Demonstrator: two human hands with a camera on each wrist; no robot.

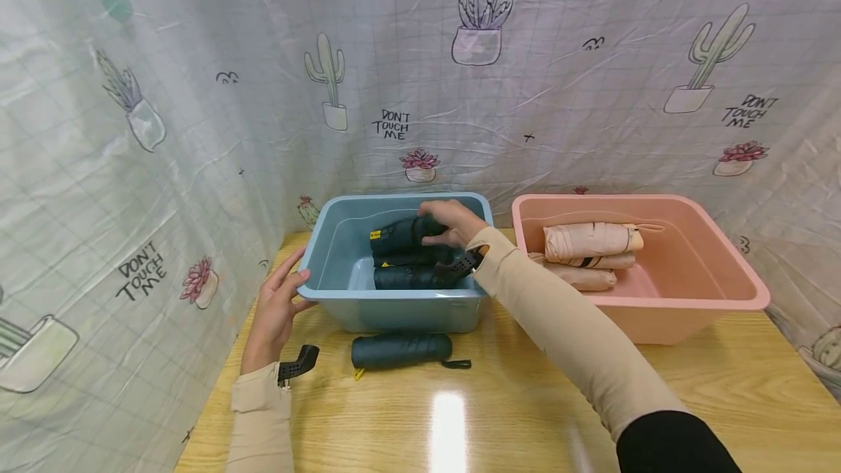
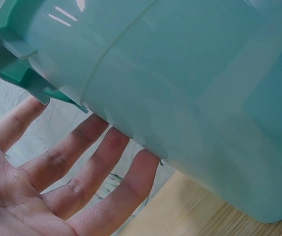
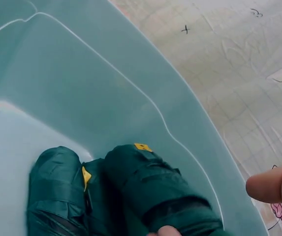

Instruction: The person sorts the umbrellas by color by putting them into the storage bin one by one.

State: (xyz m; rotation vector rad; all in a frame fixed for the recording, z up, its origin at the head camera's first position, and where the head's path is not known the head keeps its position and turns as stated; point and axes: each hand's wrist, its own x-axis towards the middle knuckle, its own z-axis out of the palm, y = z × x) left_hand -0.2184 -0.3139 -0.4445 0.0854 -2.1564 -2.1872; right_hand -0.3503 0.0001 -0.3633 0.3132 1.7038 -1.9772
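Note:
My left hand (image 1: 274, 306) holds the left end of the blue plastic bin (image 1: 394, 296), thumb at the rim and fingers against its outer wall (image 2: 190, 83). Over the bin, my right hand (image 1: 455, 221) straddles one end of a dark green folded umbrella (image 1: 394, 235). In the right wrist view a fingertip meets this umbrella (image 3: 155, 184), while another finger stands apart from it, towards the far wall. Two similar umbrellas lie beside it, the nearest (image 1: 407, 277) along the front wall. Another folded umbrella (image 1: 401, 350) lies on the table before the bin.
To the right stands a pink bin (image 1: 670, 304) with several pale pink folded umbrellas (image 1: 587, 241) at its left end. Both bins sit on a wooden table (image 1: 525, 414). A cactus-print curtain (image 1: 394, 42) hangs behind and along the sides.

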